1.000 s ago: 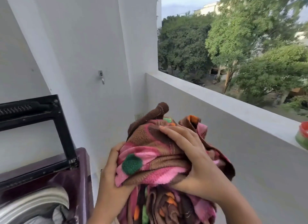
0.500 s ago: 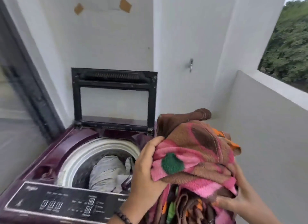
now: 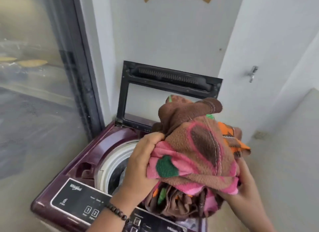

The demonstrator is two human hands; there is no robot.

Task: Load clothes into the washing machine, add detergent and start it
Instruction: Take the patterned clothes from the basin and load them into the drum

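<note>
White balcony walls [image 3: 172, 33]; maroon washing machine [image 3: 110, 140]

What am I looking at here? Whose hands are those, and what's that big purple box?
The picture comes from a camera worn on a person's head, so you see what they see when they look down. The two hands are theirs. The left hand, with a bead bracelet on its wrist, and the right hand both grip a bundled-up cloth that is brown, pink, green and orange. The purple box is a washing machine. Its lid stands open against the wall, and the white ring is the rim of the tub where clothes go. The dark strip in front is the panel with its buttons. The cloth is held above the opening, not yet inside.
</note>
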